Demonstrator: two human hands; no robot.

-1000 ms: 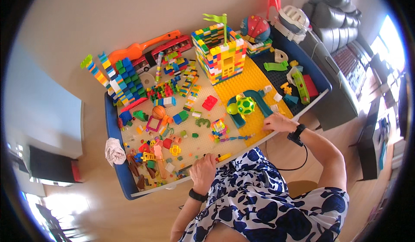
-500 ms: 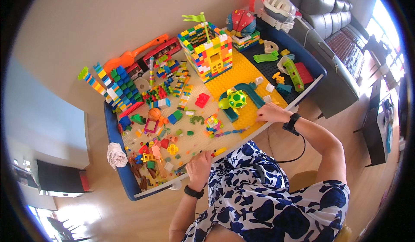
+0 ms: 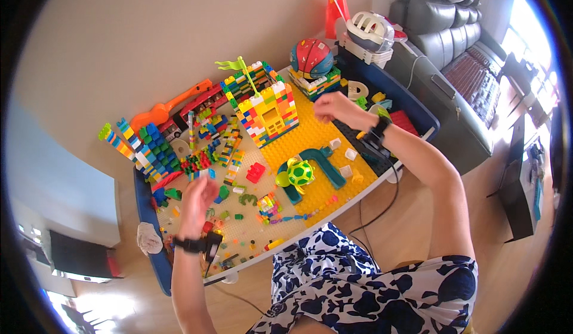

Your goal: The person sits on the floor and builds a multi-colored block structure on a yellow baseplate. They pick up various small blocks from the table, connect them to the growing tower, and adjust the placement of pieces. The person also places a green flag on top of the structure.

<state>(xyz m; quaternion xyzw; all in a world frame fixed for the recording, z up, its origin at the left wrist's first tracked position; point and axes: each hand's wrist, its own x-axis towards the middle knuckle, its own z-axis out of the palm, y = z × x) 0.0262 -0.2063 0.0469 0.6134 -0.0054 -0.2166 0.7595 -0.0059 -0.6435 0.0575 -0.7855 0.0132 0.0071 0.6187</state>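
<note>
My left hand (image 3: 201,200) is raised over the left part of the play table, smeared by motion, and its fingers cannot be made out. Beneath and around it lie loose toy blocks and a blue-and-white brick piece (image 3: 202,175). My right hand (image 3: 345,112) hovers above the far right of the yellow baseplate (image 3: 310,137), fingers curled in, with nothing visible in them. It is right of the brick castle (image 3: 268,116) with a green flag (image 3: 240,65). Nearer to me, a green toy turtle (image 3: 298,172) sits beside a teal slide piece (image 3: 327,170).
A basketball (image 3: 311,58) rests on a brick box at the back, beside a white-and-grey pet carrier (image 3: 370,31). An orange toy guitar (image 3: 170,104) and a red toy bus (image 3: 197,106) line the wall side. A crumpled white cloth (image 3: 149,238) hangs on the left rim.
Both hands have left the table's near edge. My left hand has moved left and farther over the blocks; my right hand has risen toward the far right. The view has shifted slightly.
</note>
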